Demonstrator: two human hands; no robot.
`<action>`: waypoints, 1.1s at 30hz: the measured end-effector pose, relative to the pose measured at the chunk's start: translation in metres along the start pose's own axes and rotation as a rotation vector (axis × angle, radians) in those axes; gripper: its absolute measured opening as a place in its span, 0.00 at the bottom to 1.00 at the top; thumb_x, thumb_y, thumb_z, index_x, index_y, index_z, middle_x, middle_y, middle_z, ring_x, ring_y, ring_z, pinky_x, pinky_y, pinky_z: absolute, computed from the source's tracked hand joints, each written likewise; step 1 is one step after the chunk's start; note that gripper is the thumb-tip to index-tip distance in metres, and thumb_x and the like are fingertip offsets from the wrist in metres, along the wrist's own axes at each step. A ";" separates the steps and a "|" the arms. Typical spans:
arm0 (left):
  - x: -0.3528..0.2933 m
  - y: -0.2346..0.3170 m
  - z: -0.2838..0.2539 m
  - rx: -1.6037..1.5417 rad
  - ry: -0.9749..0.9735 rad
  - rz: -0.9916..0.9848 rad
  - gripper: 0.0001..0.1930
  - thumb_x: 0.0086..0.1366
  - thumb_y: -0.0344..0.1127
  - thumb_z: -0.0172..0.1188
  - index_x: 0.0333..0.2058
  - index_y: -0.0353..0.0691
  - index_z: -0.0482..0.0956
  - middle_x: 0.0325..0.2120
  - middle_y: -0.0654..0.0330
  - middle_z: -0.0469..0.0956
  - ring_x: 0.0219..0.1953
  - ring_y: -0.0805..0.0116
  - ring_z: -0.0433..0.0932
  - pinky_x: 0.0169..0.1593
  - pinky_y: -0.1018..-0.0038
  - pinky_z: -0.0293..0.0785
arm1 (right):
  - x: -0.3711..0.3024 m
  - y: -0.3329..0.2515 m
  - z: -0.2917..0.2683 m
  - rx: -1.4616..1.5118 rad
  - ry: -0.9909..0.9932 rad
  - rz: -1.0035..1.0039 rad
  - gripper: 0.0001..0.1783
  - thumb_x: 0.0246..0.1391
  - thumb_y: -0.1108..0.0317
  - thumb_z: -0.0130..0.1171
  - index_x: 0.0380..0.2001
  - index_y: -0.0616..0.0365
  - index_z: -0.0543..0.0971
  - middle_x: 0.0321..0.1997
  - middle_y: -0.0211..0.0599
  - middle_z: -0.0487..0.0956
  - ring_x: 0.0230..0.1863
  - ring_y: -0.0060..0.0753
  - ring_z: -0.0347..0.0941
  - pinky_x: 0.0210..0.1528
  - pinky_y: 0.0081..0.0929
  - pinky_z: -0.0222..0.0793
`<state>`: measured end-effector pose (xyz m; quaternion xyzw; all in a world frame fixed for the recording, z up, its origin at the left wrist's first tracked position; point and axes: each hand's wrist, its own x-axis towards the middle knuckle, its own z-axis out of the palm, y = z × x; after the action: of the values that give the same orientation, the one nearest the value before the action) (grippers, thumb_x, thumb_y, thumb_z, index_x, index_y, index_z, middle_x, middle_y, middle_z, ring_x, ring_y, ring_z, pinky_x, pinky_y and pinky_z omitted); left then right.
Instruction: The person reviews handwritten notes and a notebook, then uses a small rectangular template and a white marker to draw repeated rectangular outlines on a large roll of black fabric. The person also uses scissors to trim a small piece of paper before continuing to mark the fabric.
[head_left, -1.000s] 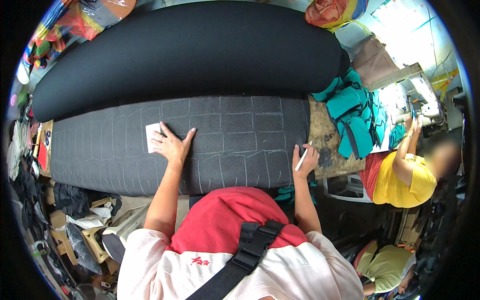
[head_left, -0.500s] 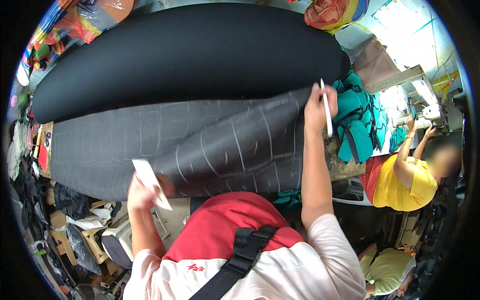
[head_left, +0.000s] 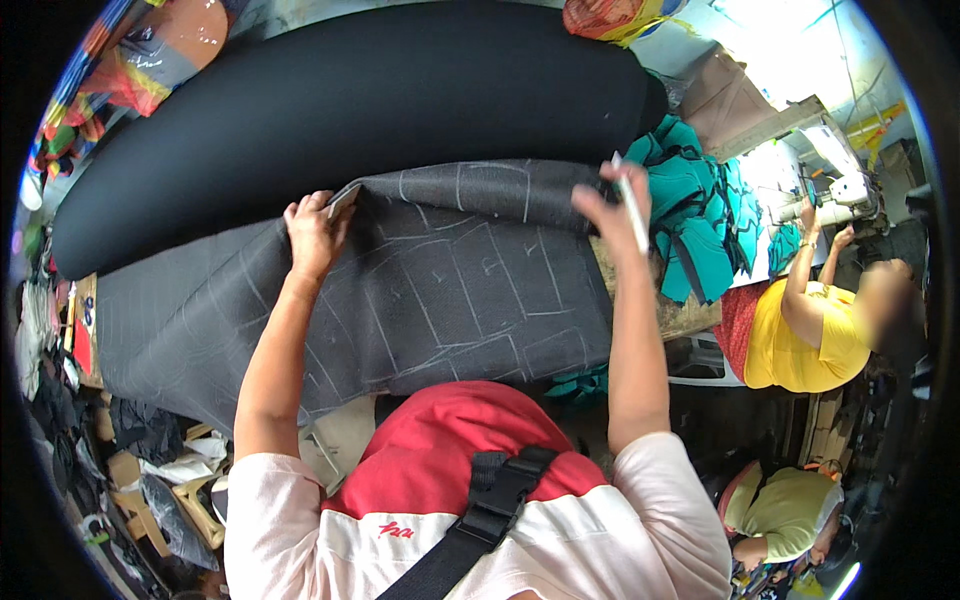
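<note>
A dark grey fabric sheet lies over the table, marked with pale lines in box and bar shapes. Its far edge is lifted and folded over. At that fold, my left hand is closed around a flat white piece, seen edge-on, and appears to pinch the fabric too. A white pen-like marker slants through my right hand, by the sheet's far right corner. The thumb there is stretched out toward the fold, and whether it touches the cloth is unclear.
Behind the sheet lies a big roll of black material. Teal cut pieces are heaped at the right. Beyond them a person in yellow works at a sewing machine; another person is lower right. Scissors lie far left.
My left hand has moved from the near edge up to the far edge and lifted the fabric into a fold. My right hand has shifted slightly left, still with the marker.
</note>
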<state>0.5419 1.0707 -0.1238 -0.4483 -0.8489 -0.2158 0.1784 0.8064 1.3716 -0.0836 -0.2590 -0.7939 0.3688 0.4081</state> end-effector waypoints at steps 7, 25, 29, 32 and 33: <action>0.040 -0.002 -0.055 -0.250 0.123 0.159 0.09 0.50 0.30 0.64 0.30 0.31 0.79 0.28 0.54 0.75 0.30 0.57 0.72 0.36 0.66 0.68 | -0.077 0.003 0.009 -0.045 -0.043 0.276 0.22 0.38 0.73 0.65 0.40 0.65 0.74 0.39 0.46 0.79 0.41 0.38 0.76 0.43 0.31 0.69; -0.039 0.029 -0.035 -0.717 0.371 -0.500 0.10 0.64 0.32 0.53 0.34 0.31 0.79 0.30 0.53 0.79 0.38 0.63 0.77 0.42 0.73 0.71 | 0.182 -0.056 0.065 -0.375 0.341 -0.248 0.19 0.36 0.54 0.66 0.26 0.58 0.80 0.24 0.49 0.79 0.31 0.53 0.75 0.35 0.41 0.70; 0.032 -0.004 -0.025 -0.167 0.380 -0.223 0.15 0.62 0.45 0.54 0.38 0.40 0.81 0.56 0.40 0.61 0.61 0.45 0.54 0.59 0.46 0.48 | 0.175 -0.061 0.051 -0.202 0.161 -0.054 0.22 0.36 0.56 0.70 0.29 0.65 0.80 0.24 0.41 0.79 0.25 0.31 0.74 0.30 0.26 0.68; 0.068 -0.004 -0.029 0.030 0.446 -0.185 0.18 0.59 0.52 0.55 0.30 0.43 0.84 0.58 0.41 0.56 0.62 0.43 0.51 0.55 0.32 0.41 | 0.160 -0.066 0.037 -0.321 0.187 0.003 0.20 0.41 0.59 0.68 0.32 0.65 0.79 0.25 0.40 0.79 0.25 0.26 0.72 0.30 0.24 0.67; 0.078 -0.006 -0.034 0.024 0.409 -0.203 0.20 0.59 0.53 0.55 0.28 0.41 0.84 0.59 0.42 0.56 0.63 0.45 0.50 0.56 0.33 0.41 | 0.150 -0.068 0.032 -0.362 0.210 -0.002 0.19 0.42 0.60 0.67 0.33 0.66 0.79 0.25 0.39 0.79 0.25 0.24 0.72 0.30 0.23 0.67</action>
<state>0.4991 1.1030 -0.0580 -0.3053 -0.8384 -0.3087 0.3295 0.6922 1.4261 0.0270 -0.3645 -0.8006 0.1909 0.4357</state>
